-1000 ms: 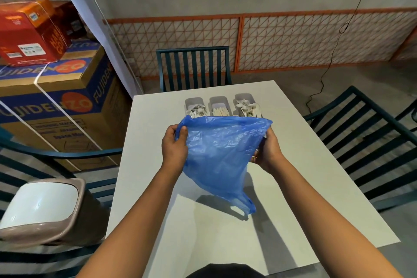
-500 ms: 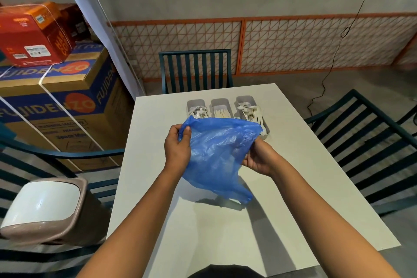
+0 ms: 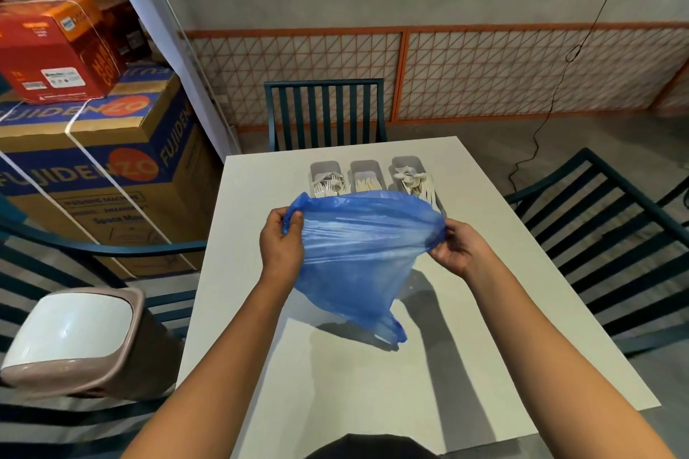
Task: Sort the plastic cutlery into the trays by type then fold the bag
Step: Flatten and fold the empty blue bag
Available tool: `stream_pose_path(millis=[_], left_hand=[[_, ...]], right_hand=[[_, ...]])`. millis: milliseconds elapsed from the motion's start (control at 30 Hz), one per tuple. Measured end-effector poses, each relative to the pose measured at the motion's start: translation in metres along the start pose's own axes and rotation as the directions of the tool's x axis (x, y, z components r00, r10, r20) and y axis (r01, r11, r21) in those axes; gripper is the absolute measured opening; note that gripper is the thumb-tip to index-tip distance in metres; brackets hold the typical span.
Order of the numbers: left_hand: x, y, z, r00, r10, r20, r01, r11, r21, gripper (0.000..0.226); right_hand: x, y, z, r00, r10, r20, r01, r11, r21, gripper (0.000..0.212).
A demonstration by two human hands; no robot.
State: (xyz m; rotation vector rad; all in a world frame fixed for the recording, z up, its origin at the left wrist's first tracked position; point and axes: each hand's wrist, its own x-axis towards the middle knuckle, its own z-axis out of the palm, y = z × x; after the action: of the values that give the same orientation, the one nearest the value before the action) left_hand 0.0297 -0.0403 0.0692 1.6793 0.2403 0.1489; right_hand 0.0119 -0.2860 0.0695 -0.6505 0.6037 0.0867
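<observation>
A thin blue plastic bag (image 3: 358, 253) hangs above the white table (image 3: 484, 309), stretched wide between both hands, its lower tip near the tabletop. My left hand (image 3: 279, 246) pinches the bag's left top corner. My right hand (image 3: 456, 248) pinches the right corner. Behind the bag stand three grey trays side by side: the left tray (image 3: 327, 169) holds white forks, the middle tray (image 3: 367, 169) holds white knives, the right tray (image 3: 408, 165) holds white spoons. The bag hides the trays' near ends.
Dark green slatted chairs stand at the far side (image 3: 324, 112), the right (image 3: 615, 235) and the left (image 3: 74, 261). A white-lidded bin (image 3: 71, 335) sits at lower left. Stacked cardboard boxes (image 3: 93, 160) stand at left. A black cable (image 3: 548, 115) hangs at right.
My right hand moved outward to the right, pulling the bag from a bunched shape into a wide taut sheet. My left hand stayed on its corner.
</observation>
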Motion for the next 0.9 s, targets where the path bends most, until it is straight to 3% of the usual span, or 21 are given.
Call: stream_pose_path(millis=[167,233,300,367,400,467,567,633,667,733,833,900], left_hand=[[0.000,-0.001,-0.003,0.998,-0.033,-0.062,0.029,0.998,-0.063,0.012],[0.000,-0.001,-0.002,0.997,-0.047,-0.068,0.042,0.996,-0.076,0.011],[0.001,-0.002,-0.002,0.996,-0.049,-0.075,0.044,0.997,-0.071,0.011],[0.002,0.000,0.000,0.999,0.012,-0.049,-0.013,1.000,-0.022,0.009],[0.001,0.001,0.001,0.998,0.061,-0.015,-0.061,0.998,0.011,0.007],[-0.001,0.005,0.006,0.983,0.155,0.095,-0.162,0.984,0.070,0.005],[-0.007,0.014,0.017,0.941,0.188,0.282,-0.222,0.971,0.093,0.004],[-0.012,0.022,0.022,0.906,0.193,0.377,-0.225,0.973,0.042,0.008],[-0.014,0.026,0.022,0.889,0.209,0.408,-0.230,0.973,0.001,0.010],[-0.014,0.033,0.019,0.874,0.259,0.412,-0.250,0.965,-0.078,0.011],[-0.003,0.028,0.005,0.931,0.276,0.241,-0.279,0.960,-0.021,0.013],[0.005,0.017,-0.005,0.975,0.171,0.138,-0.179,0.983,0.045,0.022]], right_hand=[[0.011,-0.010,-0.013,0.969,-0.105,-0.224,0.133,0.985,0.111,0.017],[0.011,-0.012,-0.015,0.943,-0.130,-0.305,0.154,0.987,0.054,0.008],[0.013,-0.013,-0.021,0.861,-0.196,-0.469,0.129,0.977,-0.171,0.018],[0.014,-0.010,-0.019,0.714,-0.432,-0.551,0.153,0.864,-0.479,0.029],[0.013,-0.007,-0.012,0.692,-0.542,-0.476,0.232,0.792,-0.565,0.030],[0.004,0.004,0.010,0.747,-0.642,-0.174,0.438,0.672,-0.598,0.022],[-0.019,0.024,0.045,0.771,-0.513,0.378,0.621,0.472,-0.626,0.026],[-0.026,0.034,0.058,0.745,-0.344,0.571,0.664,0.305,-0.683,0.036],[-0.028,0.037,0.062,0.744,-0.292,0.601,0.667,0.279,-0.690,0.032],[-0.030,0.039,0.067,0.750,-0.292,0.593,0.661,0.344,-0.667,0.014],[-0.033,0.031,0.068,0.770,-0.389,0.506,0.638,0.441,-0.631,0.021],[-0.034,0.024,0.066,0.781,-0.389,0.489,0.625,0.491,-0.607,0.017]])
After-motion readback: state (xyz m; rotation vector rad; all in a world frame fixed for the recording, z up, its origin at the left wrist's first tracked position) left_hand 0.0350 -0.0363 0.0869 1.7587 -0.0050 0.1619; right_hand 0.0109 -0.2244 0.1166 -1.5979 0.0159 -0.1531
